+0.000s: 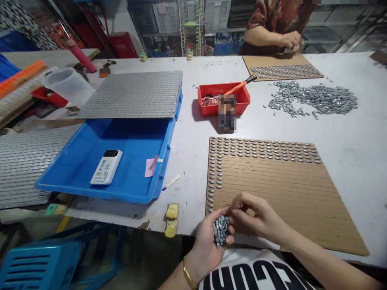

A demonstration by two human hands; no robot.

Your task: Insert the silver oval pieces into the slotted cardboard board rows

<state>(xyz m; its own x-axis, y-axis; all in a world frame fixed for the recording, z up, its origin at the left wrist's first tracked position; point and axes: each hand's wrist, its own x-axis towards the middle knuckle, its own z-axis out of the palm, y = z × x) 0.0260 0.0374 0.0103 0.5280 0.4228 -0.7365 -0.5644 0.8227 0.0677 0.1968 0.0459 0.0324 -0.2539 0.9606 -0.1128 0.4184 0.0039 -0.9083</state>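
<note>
My left hand (pixel 208 235), palm up at the white bench's (pixel 189 149) near edge, curls around a heap of small silver pointed-oval metal pieces (pixel 221 230). My right hand (pixel 262 217) pinches thumb and forefinger together beside it, on what I cannot tell, over a flat brown grooved board (pixel 281 185) with rows of pieces along its far and left edges.

1. Of the wearer: one left hand (pixel 208 239) and one right hand (pixel 256 215).
2. There are two brown boards (pixel 284 195).
3. The metal pieces (pixel 334 98) are too many for exact counting.
4. There is one white device (pixel 106 168).
5. There is one bracelet (pixel 188 274).
</note>
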